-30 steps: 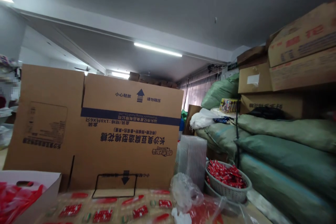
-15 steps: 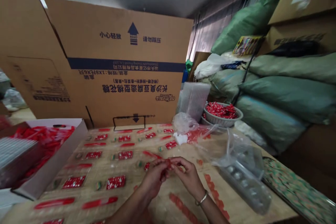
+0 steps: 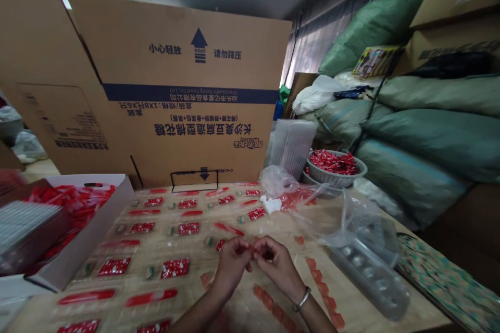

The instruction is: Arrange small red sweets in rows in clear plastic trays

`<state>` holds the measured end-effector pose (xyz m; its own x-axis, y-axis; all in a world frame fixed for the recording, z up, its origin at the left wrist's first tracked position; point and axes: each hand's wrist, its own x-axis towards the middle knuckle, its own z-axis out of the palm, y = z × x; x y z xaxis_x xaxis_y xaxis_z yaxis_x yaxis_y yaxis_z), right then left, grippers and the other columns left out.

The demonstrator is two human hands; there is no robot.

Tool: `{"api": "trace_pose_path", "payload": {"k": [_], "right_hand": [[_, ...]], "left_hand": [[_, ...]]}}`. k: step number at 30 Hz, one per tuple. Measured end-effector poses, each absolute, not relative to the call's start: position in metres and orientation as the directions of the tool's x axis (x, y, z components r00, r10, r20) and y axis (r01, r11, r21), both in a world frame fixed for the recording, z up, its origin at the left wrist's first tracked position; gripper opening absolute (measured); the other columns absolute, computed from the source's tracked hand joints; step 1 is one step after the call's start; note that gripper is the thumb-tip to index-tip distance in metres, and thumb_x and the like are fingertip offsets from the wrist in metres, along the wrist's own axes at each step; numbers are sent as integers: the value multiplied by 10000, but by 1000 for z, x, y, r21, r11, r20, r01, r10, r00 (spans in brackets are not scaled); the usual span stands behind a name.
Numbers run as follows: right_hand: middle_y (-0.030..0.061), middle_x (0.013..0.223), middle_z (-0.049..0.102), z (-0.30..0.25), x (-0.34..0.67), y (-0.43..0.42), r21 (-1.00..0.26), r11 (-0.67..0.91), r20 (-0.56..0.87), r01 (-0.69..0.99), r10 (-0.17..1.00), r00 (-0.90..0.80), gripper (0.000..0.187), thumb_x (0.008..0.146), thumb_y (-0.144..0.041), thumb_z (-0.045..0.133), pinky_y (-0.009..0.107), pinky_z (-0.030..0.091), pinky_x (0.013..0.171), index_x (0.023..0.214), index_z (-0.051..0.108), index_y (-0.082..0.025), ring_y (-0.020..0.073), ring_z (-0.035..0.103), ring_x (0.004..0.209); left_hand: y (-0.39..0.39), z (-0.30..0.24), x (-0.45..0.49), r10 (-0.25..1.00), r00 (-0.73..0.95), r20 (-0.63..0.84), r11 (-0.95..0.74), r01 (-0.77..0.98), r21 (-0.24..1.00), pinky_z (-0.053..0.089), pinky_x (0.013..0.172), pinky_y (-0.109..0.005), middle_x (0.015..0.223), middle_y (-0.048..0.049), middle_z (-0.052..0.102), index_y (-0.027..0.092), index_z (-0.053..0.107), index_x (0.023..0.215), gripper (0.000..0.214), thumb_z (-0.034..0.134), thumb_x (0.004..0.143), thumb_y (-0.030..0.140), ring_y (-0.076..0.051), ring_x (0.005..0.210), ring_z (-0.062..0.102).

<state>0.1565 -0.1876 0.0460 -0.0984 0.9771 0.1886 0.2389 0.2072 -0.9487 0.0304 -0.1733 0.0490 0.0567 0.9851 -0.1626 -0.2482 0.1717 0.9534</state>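
Note:
My left hand (image 3: 231, 264) and my right hand (image 3: 277, 265) meet over the wooden table (image 3: 353, 299), fingers pinched together on a small red item (image 3: 254, 253) between them. A bracelet circles my right wrist. Under and around the hands lie clear plastic trays (image 3: 167, 250) with red packets (image 3: 175, 267) and red sticks (image 3: 150, 298) laid in rows. Strips of small orange-red pieces (image 3: 322, 291) lie on the table to the right of my hands.
A large cardboard sheet (image 3: 172, 93) stands behind the table. A white box of red packets (image 3: 74, 218) sits at left. A basket of red sweets (image 3: 336, 164), stacked clear trays (image 3: 291, 145), clear plastic bags (image 3: 347, 218) and green sacks (image 3: 425, 135) are at right.
The view has dropped from the ceiling and boxes onto the table, bringing both hands into sight. Since half a second ago the hands have stayed together, pinched on the small red item.

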Motion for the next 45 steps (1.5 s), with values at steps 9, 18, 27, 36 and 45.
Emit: {"api": "trace_pose_path", "payload": {"k": [9, 18, 27, 36, 45], "right_hand": [[-17, 551, 579, 45, 166, -185, -991, 49, 34, 125, 993, -116, 204, 645, -355, 635, 219, 380, 510, 643, 607, -153, 104, 492, 516], [-10, 617, 586, 49, 151, -199, -902, 193, 202, 385, 979, -18, 66, 644, -148, 549, 212, 398, 538, 641, 612, -168, 115, 520, 567], [4, 598, 588, 47, 150, -201, -918, 148, 162, 369, 987, 8, 91, 663, -176, 519, 221, 402, 530, 641, 605, -152, 124, 525, 554], [-10, 630, 574, 45, 144, -208, -823, 260, 267, 505, 962, -60, 143, 675, -78, 495, 205, 407, 547, 651, 599, -173, 117, 539, 585], [9, 718, 560, 42, 137, -211, -699, 369, 334, 612, 926, -176, 164, 671, -32, 527, 239, 421, 631, 678, 610, -174, 145, 561, 693]], "left_hand": [[-175, 47, 18, 946, 221, -237, 269, -128, 955, 233, 336, -171, 498, 15, 603, 129, 620, 634, 135, 636, 554, 236, -56, 328, 443], [-173, 47, 17, 964, 238, -122, 141, -65, 988, 337, 340, -192, 483, 38, 547, 144, 605, 582, 131, 644, 553, 267, -60, 349, 413], [-172, 41, 17, 957, 246, -153, 174, -67, 982, 346, 354, -198, 496, 24, 571, 149, 602, 562, 61, 625, 535, 199, -71, 370, 430], [-176, 49, 16, 946, 254, -204, 218, -29, 976, 314, 378, -191, 439, 47, 529, 153, 599, 535, 90, 511, 516, 145, -69, 356, 433], [-172, 31, 9, 849, 369, -378, 447, -121, 886, 195, 387, -196, 381, 40, 488, 147, 571, 501, 53, 555, 490, 197, -60, 339, 394]]}}
